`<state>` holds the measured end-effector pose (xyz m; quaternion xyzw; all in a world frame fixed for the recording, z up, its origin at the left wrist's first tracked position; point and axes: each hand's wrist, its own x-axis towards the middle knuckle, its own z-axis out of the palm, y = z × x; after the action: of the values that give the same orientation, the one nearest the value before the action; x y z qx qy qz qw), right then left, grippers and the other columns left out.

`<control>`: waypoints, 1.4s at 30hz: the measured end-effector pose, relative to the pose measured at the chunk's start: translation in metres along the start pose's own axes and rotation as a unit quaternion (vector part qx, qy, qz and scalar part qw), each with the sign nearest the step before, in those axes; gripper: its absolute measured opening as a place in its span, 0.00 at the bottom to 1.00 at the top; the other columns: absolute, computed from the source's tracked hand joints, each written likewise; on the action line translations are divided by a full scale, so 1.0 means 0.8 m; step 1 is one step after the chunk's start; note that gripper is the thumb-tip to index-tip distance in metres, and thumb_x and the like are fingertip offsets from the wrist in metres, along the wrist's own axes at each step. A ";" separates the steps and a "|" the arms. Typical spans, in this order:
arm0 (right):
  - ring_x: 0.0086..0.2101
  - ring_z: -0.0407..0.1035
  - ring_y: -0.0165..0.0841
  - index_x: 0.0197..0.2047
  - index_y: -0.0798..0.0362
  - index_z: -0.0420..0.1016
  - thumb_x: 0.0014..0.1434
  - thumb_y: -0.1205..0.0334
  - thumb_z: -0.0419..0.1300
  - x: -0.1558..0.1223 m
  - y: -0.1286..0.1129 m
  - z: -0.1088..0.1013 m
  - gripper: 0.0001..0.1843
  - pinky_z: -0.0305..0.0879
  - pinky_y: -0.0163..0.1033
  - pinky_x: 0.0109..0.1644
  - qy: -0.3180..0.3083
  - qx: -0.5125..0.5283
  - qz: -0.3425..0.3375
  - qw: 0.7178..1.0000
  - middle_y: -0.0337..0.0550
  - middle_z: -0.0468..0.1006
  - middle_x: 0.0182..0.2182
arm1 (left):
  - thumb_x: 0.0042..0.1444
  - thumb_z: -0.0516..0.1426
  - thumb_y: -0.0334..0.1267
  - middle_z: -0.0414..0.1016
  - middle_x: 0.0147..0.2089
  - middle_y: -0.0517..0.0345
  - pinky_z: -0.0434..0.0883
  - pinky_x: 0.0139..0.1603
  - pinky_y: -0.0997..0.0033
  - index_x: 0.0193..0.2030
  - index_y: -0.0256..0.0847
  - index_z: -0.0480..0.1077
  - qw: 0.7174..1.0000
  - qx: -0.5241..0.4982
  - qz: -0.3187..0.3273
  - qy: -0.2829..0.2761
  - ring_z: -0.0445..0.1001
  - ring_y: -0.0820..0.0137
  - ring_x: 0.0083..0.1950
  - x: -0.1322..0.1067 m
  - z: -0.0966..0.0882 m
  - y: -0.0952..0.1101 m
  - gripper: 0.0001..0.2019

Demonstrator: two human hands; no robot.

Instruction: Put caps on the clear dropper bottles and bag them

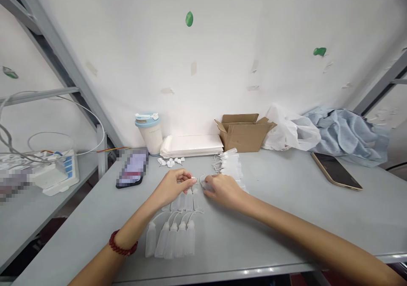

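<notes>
Between the thumb and forefinger of our left hand [176,186] we pinch a small white piece [194,179], while our right hand [224,189] curls nearby, and we cannot tell what its fingers grip. From under our left hand toward us lie two rows of translucent bottles [171,241]; beyond our right hand more bottles [231,164] are heaped, near an open carton [244,138].

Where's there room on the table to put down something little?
Bare table lies between the right arm and tan-edged phone, and between the red bracelet and the other phone. It's crowded in the middle, with bottles by the left hand and right hand, and along the wall: cup, white stack, box, bag, cloth.
</notes>
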<state>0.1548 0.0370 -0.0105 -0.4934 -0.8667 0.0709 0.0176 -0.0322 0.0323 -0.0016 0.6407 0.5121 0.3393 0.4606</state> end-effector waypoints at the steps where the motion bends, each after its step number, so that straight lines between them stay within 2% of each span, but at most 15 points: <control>1: 0.34 0.73 0.38 0.41 0.54 0.72 0.58 0.61 0.54 -0.002 0.002 0.001 0.10 0.55 0.35 0.30 0.002 -0.001 -0.005 1.000 0.49 0.78 0.35 | 0.48 0.60 0.42 0.68 0.24 0.63 0.67 0.29 0.73 0.30 0.36 0.69 1.000 -0.004 -0.007 -0.004 0.67 0.74 0.24 -0.001 0.000 0.001 0.10; 5: 0.34 0.72 0.38 0.45 0.55 0.72 0.61 0.62 0.52 -0.010 0.015 0.001 0.12 0.57 0.35 0.32 0.038 0.030 -0.015 0.999 0.49 0.77 0.37 | 0.49 0.60 0.43 0.71 0.25 0.61 0.68 0.31 0.72 0.31 0.36 0.71 0.999 -0.017 -0.032 -0.032 0.69 0.73 0.26 -0.004 0.000 0.004 0.11; 8: 0.34 0.71 0.35 0.50 0.56 0.70 0.62 0.62 0.52 -0.013 0.025 0.000 0.15 0.60 0.35 0.34 0.097 0.149 -0.042 0.983 0.49 0.77 0.37 | 0.49 0.60 0.43 0.73 0.28 0.58 0.69 0.33 0.71 0.31 0.36 0.72 0.997 -0.030 -0.043 -0.055 0.71 0.72 0.28 -0.005 0.001 0.005 0.11; 11: 0.29 0.68 0.30 0.51 0.57 0.70 0.63 0.59 0.52 -0.018 0.029 -0.002 0.17 0.62 0.34 0.34 0.125 0.289 -0.059 0.948 0.45 0.77 0.34 | 0.50 0.60 0.43 0.73 0.29 0.57 0.69 0.34 0.70 0.32 0.36 0.72 0.997 -0.044 -0.038 -0.048 0.71 0.71 0.30 -0.007 0.004 0.007 0.11; 15: 0.31 0.68 0.31 0.52 0.56 0.70 0.64 0.55 0.49 -0.032 0.024 -0.002 0.19 0.64 0.34 0.32 0.100 0.425 -0.062 0.898 0.44 0.75 0.34 | 0.50 0.60 0.43 0.74 0.32 0.56 0.70 0.37 0.70 0.36 0.36 0.72 0.998 -0.059 -0.013 -0.027 0.71 0.71 0.32 -0.011 0.012 0.013 0.12; 18: 0.33 0.69 0.31 0.52 0.54 0.70 0.64 0.55 0.48 -0.040 0.019 -0.002 0.19 0.65 0.35 0.34 0.066 0.479 -0.078 0.872 0.45 0.76 0.37 | 0.51 0.59 0.43 0.75 0.35 0.55 0.71 0.37 0.70 0.37 0.36 0.72 0.997 -0.070 0.006 -0.029 0.71 0.70 0.33 -0.015 0.015 0.017 0.12; 22: 0.34 0.69 0.31 0.51 0.55 0.71 0.64 0.56 0.49 -0.044 0.016 -0.005 0.18 0.65 0.35 0.36 0.046 0.489 -0.081 0.867 0.46 0.76 0.38 | 0.51 0.59 0.43 0.75 0.33 0.55 0.71 0.36 0.70 0.37 0.37 0.72 0.998 -0.061 0.018 -0.023 0.72 0.69 0.33 -0.018 0.014 0.019 0.11; 28: 0.33 0.68 0.30 0.48 0.55 0.72 0.65 0.60 0.48 -0.046 0.014 -0.013 0.15 0.61 0.33 0.33 0.061 0.451 -0.088 0.886 0.43 0.76 0.33 | 0.52 0.57 0.42 0.75 0.35 0.55 0.70 0.35 0.69 0.37 0.38 0.72 0.996 -0.025 0.034 -0.075 0.70 0.70 0.32 -0.019 0.012 0.019 0.10; 35: 0.28 0.66 0.29 0.46 0.57 0.68 0.64 0.63 0.48 -0.048 0.010 -0.011 0.12 0.58 0.33 0.33 0.061 0.426 -0.083 0.899 0.41 0.75 0.27 | 0.53 0.57 0.42 0.71 0.30 0.59 0.67 0.34 0.72 0.34 0.38 0.72 0.994 -0.012 0.029 -0.101 0.68 0.72 0.30 -0.018 0.015 0.015 0.09; 39: 0.27 0.64 0.28 0.50 0.58 0.64 0.64 0.64 0.47 -0.051 0.008 -0.013 0.13 0.58 0.33 0.34 0.050 0.444 -0.063 0.893 0.40 0.74 0.26 | 0.54 0.57 0.42 0.71 0.30 0.59 0.67 0.34 0.72 0.34 0.38 0.72 0.995 -0.012 0.026 -0.092 0.67 0.73 0.29 -0.021 0.019 0.014 0.09; 42: 0.26 0.61 0.27 0.51 0.56 0.62 0.64 0.62 0.48 -0.053 0.008 -0.016 0.13 0.57 0.33 0.32 0.032 0.486 -0.044 0.872 0.38 0.72 0.26 | 0.53 0.57 0.42 0.72 0.33 0.57 0.68 0.34 0.71 0.35 0.38 0.73 0.997 -0.018 0.037 -0.068 0.69 0.71 0.30 -0.024 0.021 0.017 0.09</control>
<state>0.1831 0.0052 0.0029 -0.3862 -0.7425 0.4665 0.2862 -0.0170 0.0089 0.0060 0.6723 0.4491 0.3210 0.4933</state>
